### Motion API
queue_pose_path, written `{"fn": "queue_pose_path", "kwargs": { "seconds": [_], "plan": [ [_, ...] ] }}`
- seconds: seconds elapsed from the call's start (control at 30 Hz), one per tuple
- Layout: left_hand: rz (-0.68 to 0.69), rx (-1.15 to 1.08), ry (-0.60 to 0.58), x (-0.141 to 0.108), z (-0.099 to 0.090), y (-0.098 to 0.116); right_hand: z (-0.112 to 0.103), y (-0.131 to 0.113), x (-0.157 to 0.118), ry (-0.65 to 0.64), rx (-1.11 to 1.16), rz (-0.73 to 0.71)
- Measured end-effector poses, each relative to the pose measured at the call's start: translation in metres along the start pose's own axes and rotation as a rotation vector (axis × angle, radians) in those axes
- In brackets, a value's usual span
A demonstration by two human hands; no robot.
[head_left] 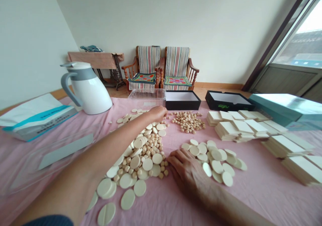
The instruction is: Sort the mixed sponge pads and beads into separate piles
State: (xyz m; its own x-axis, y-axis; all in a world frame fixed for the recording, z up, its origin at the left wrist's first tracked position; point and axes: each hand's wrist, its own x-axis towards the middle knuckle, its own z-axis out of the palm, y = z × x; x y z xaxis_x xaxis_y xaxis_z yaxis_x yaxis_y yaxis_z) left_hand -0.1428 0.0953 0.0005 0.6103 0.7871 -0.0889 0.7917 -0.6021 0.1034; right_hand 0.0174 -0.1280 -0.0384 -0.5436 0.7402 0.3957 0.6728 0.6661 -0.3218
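At the dial's centre, on a pink tablecloth (173,202), a mixed heap of flat, round wooden discs (147,164) and small wooden cubes (152,141): discs cream-coloured, plain, many overlapping or tilted; cubes tan, blunt-cornered, bunched mostly along the heap's three o'clock side. Near twelve o'clock, left hand (158,113), fingers curled downward beside loose cubes; cannot tell whether gripping any. At four, right hand (184,169), fingers bent and close together, tips low just beside the heap's edge; cannot tell whether holding anything. Left forearm (110,149) slanting across from eight o'clock, hiding part of the heap.

At one to two, a separate cube pile (189,121); at three, a separate disc pile (217,166), near the right hand; beyond, stacks of square tiles (241,127).

At twelve, a clear plastic container (147,94), touching an open black box (182,106); at two, another black box (213,102), then a teal box (284,107). At ten to eleven, a white-and-grey jug (92,93) and a white-and-blue pouch (45,118).
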Motion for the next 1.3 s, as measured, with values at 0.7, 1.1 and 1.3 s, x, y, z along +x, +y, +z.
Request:
{"fn": "queue_pose_path", "kwargs": {
  "seconds": [0.7,1.1,1.3],
  "plan": [
    [-0.056,-0.177,0.113,0.03,0.009,0.03,0.0,0.001,-0.001,0.001,-0.013,-0.002],
    [0.085,-0.084,0.12,-0.015,-0.001,0.032,0.003,0.002,0.0,0.016,-0.027,-0.012],
    [0.059,-0.057,0.189,-0.008,0.0,0.043,0.0,0.0,0.0,-0.029,-0.007,0.013]
  ]
}}
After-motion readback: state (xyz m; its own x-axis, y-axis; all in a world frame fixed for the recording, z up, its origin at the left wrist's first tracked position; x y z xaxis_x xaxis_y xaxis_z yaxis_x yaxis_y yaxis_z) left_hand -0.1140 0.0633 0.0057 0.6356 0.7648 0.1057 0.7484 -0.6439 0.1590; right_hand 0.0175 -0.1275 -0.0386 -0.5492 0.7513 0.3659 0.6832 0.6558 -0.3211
